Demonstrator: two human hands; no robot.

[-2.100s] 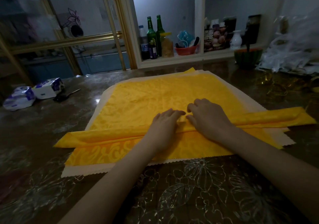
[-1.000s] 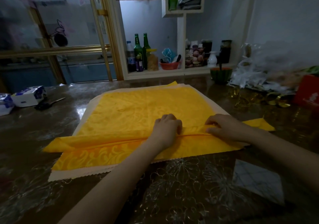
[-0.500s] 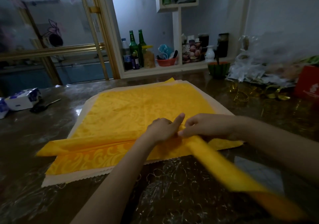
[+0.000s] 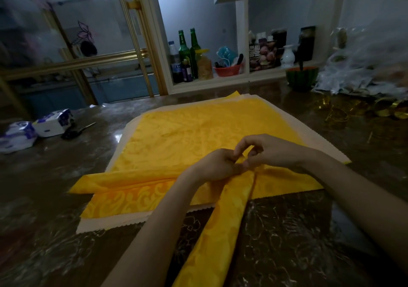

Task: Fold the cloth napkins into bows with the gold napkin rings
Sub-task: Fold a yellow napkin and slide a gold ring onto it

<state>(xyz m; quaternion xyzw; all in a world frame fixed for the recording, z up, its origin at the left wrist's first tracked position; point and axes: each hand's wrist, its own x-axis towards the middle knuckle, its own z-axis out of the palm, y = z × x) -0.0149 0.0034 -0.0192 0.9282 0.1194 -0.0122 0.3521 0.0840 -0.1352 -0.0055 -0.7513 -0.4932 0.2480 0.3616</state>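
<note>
Napkin (image 4: 225, 216) fold lies hidden between left hand (image 4: 217, 165) and right hand (image 4: 272, 152).

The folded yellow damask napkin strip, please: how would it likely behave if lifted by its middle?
Probably floppy: where the left hand and right hand pinch it, the folded yellow damask napkin strip bends sharply, one end trailing limply. Likely light and slippery, judging by its sheen.

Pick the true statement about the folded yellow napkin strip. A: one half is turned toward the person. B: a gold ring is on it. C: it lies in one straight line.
A: from the pinch of the left hand and right hand, half of the napkin strip runs down toward the camera.
</note>
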